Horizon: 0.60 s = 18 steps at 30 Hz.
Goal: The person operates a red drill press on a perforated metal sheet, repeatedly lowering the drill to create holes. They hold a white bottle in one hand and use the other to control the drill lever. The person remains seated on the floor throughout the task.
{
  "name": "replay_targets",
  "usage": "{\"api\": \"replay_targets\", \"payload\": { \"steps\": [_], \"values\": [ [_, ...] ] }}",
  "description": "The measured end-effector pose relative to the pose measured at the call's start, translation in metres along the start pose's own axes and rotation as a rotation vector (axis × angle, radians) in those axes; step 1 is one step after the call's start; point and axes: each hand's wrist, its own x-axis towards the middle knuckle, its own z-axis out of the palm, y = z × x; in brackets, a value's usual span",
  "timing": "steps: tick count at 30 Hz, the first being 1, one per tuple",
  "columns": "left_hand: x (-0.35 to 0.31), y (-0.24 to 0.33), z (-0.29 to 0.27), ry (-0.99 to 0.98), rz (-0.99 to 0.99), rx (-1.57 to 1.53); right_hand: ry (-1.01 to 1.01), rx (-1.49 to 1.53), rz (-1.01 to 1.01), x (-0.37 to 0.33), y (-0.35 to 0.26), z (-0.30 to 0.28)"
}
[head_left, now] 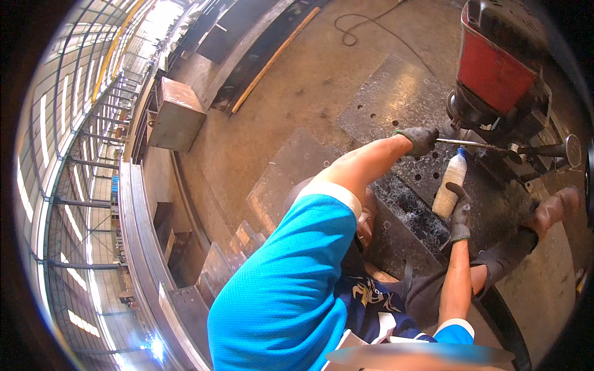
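**Down on the shop floor (284,93): red-and-dark machine (495,71), plastic bottle (451,175) right by it**

So the hall takes up the whole left edge, all bent by the lens, with a long steel beam (139,216) curving down that side. Next biggest is the dark steel plate (385,96) on the floor, with round holes in it. The machine sits at the upper right, and a boxy metal block (179,120) is way over on the other side, well apart from it. There's also a messy patch of metal shavings (411,204) just left of the bottle.

Hands: both in grey gloves. The left hand (422,141) is closed in a fist around the end of a metal rod (473,144), which runs right to a hub by the machine. The right hand (461,210) has its fingers curled round the lower part of the bottle, so it's only open about as wide as the bottle is. The bottle looks pale and whitish, blue cap (461,151) end up near the rod. Can't tell if its base touches anything underneath.
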Motion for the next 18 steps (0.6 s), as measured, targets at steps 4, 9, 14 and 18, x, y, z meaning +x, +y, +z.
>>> {"api": "replay_targets", "payload": {
  "steps": [4,9,14,18],
  "values": [
    [0.005,-0.004,0.005,0.01,0.005,0.052,-0.042,-0.007,0.002,0.005,0.003,0.0],
    [0.012,-0.012,0.009,-0.016,0.027,0.079,0.013,-0.04,0.012,-0.004,0.007,0.005],
    [0.013,-0.007,0.01,-0.044,0.042,0.125,0.027,-0.062,-0.17,-0.016,-0.004,0.011],
    [0.012,-0.005,0.01,-0.035,0.046,0.117,0.041,-0.063,0.001,-0.015,-0.015,0.013]
  ]
}}
